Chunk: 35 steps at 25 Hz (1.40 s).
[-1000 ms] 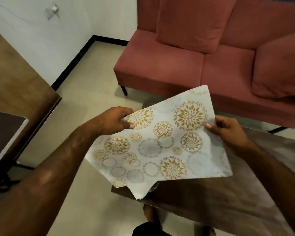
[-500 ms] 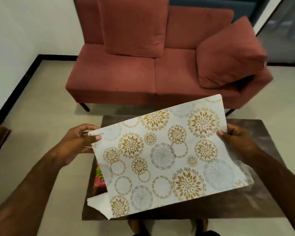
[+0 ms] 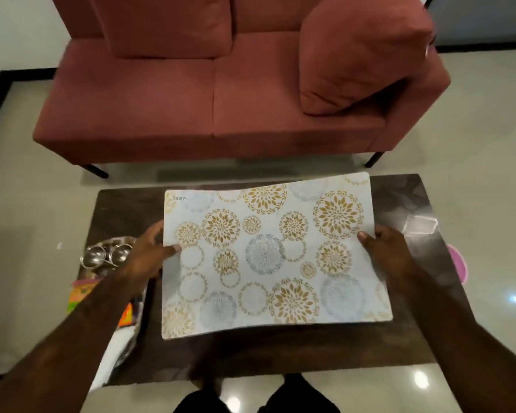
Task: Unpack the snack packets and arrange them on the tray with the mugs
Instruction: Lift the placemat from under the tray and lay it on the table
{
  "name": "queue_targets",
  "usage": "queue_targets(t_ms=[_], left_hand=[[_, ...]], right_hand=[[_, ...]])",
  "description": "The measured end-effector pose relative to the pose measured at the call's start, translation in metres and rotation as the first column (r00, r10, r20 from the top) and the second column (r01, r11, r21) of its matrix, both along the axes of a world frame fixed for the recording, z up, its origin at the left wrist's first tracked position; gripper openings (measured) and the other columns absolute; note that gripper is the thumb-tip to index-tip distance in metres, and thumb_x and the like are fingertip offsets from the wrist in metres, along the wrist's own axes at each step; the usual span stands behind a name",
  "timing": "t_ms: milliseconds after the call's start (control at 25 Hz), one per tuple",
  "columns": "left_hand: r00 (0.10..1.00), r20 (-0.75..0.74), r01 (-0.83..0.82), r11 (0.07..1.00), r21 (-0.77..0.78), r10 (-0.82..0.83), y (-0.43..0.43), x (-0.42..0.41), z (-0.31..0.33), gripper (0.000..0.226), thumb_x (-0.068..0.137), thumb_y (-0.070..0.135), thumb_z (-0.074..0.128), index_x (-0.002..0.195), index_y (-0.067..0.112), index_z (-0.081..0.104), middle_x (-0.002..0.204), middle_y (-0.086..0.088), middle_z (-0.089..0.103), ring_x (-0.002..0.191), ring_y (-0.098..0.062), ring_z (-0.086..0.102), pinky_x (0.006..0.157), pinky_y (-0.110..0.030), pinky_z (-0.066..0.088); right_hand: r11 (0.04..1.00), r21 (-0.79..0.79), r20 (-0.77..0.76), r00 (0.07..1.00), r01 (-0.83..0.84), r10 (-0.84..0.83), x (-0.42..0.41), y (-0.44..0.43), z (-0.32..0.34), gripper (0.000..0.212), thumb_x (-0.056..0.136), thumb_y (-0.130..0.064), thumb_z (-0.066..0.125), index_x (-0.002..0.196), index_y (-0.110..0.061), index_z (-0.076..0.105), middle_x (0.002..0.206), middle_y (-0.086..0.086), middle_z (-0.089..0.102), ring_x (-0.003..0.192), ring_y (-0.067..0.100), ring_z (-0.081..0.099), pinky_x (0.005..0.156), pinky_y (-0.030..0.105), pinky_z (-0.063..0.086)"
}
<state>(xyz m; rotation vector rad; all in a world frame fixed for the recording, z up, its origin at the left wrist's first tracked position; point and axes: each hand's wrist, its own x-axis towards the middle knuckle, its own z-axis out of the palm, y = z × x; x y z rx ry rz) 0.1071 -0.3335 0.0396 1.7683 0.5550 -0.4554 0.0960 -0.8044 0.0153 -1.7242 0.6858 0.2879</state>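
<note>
- Two hands hold one patterned placemat (image 3: 268, 251) by its short ends: the left hand (image 3: 145, 254) at 9 o'clock of the mat, the right hand (image 3: 385, 251) at 3 o'clock.
- Left fingers (image 3: 173, 248) pinch the mat's left edge, thumb on top; the right hand's thumb (image 3: 365, 236) lies on top of the right edge, and the fingers beneath are hidden, so I judge it a pinch too.
- Mat's long axis runs from 9 to 3 o'clock, in line with the long side of the dark worktop (image 3: 405, 204); it sags slightly in the middle and seems to hang just above the surface, though touch at the near edge cannot be told.
- Snack packets (image 3: 82, 293), bright orange and green, lie at 8 o'clock of the mat, partly under the left forearm, beside a steel tray (image 3: 109, 244) bearing shiny round steel vessels (image 3: 106, 254), likely the mugs.
- Judged from this, the left hand is the nearer one to packets and tray; once the mat is laid flat, that hand needs only to move back toward 8 o'clock.
- Risk: the left forearm may brush the packets in lowering.
</note>
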Motion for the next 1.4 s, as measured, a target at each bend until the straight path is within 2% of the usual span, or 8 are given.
queue_targets(t_ms=[400,520,680,800,920,1040,1160,1400], left_hand=[[0.999,-0.045,0.03,0.99,0.141,-0.024,-0.132,0.064,-0.16,0.052,0.092,-0.005,0.064,0.141,0.005,0.05,0.137,-0.017,0.062,0.122,-0.038,0.06,0.103,-0.058,0.049],[0.999,-0.042,0.023,0.975,0.219,-0.014,-0.138,0.078,-0.192,0.053,0.092,0.0,0.066,0.142,0.009,0.05,0.137,-0.014,0.062,0.122,-0.034,0.061,0.101,-0.054,0.052],[0.997,-0.078,0.049,0.949,0.311,-0.026,-0.136,0.096,-0.209,0.053,0.094,0.007,0.066,0.143,0.013,0.048,0.138,-0.01,0.061,0.121,-0.032,0.061,0.094,-0.046,0.055],[0.986,-0.106,0.16,0.906,0.392,-0.129,-0.137,0.111,-0.23,0.061,0.096,0.016,0.064,0.15,0.016,0.037,0.145,-0.009,0.056,0.129,-0.033,0.055,0.099,-0.046,0.051],[0.922,-0.264,0.385,0.624,0.679,-0.282,-0.134,0.107,-0.23,0.092,0.091,0.038,0.067,0.159,0.018,0.009,0.158,-0.014,0.038,0.142,-0.038,0.041,0.112,-0.061,0.034],[0.795,-0.225,0.434,0.268,0.86,-0.564,-0.144,0.085,-0.225,0.111,0.079,0.055,0.073,0.159,0.028,0.002,0.166,-0.013,0.022,0.15,-0.038,0.025,0.114,-0.068,0.025],[0.631,-0.29,0.595,0.209,0.776,-0.719,-0.17,0.065,-0.231,0.119,0.069,0.079,0.065,0.156,0.044,-0.009,0.171,-0.002,-0.005,0.156,-0.032,0.001,0.117,-0.066,0.016],[0.612,-0.402,0.708,0.245,0.662,-0.681,-0.174,0.057,-0.255,0.123,0.066,0.077,0.07,0.155,0.047,-0.011,0.168,0.003,-0.021,0.156,-0.031,-0.01,0.116,-0.065,0.022]], right_hand=[[0.995,-0.096,-0.205,0.979,-0.005,-0.015,0.051,-0.1,-0.152,0.031,0.102,-0.026,0.057,0.126,-0.008,0.064,0.12,0.013,0.073,0.105,0.035,0.071,0.095,0.057,0.056],[0.996,-0.086,-0.188,0.982,0.02,-0.036,0.074,-0.105,-0.184,0.032,0.101,-0.027,0.059,0.128,-0.011,0.064,0.118,0.009,0.074,0.099,0.029,0.073,0.087,0.048,0.06],[0.992,-0.117,-0.174,0.982,0.052,-0.072,0.1,-0.104,-0.209,0.021,0.099,-0.024,0.064,0.115,-0.011,0.067,0.107,0.004,0.075,0.076,0.011,0.07,0.047,0.017,0.052],[0.981,-0.175,-0.147,0.983,0.079,-0.106,0.11,-0.101,-0.228,0.028,0.098,-0.022,0.064,0.125,-0.013,0.063,0.115,0.003,0.072,0.077,0.006,0.067,0.045,0.014,0.048],[0.927,-0.375,-0.056,0.997,0.033,-0.058,0.099,-0.095,-0.217,0.062,0.093,-0.025,0.069,0.147,-0.017,0.041,0.137,0.008,0.059,0.112,0.023,0.065,0.076,0.023,0.056],[0.687,-0.69,0.035,0.938,-0.227,0.345,0.067,-0.074,-0.207,0.085,0.086,-0.045,0.07,0.155,-0.029,0.024,0.158,0.007,0.036,0.145,0.031,0.036,0.113,0.055,0.037],[0.506,-0.71,-0.153,0.809,-0.49,0.568,0.051,-0.037,-0.211,0.098,0.081,-0.069,0.062,0.158,-0.039,0.01,0.17,0.001,0.013,0.157,0.031,0.013,0.115,0.066,0.022],[0.388,-0.627,-0.375,0.699,-0.675,0.609,0.05,-0.024,-0.246,0.107,0.073,-0.083,0.056,0.158,-0.042,0.005,0.172,-0.005,-0.007,0.158,0.032,-0.005,0.115,0.072,0.016]])
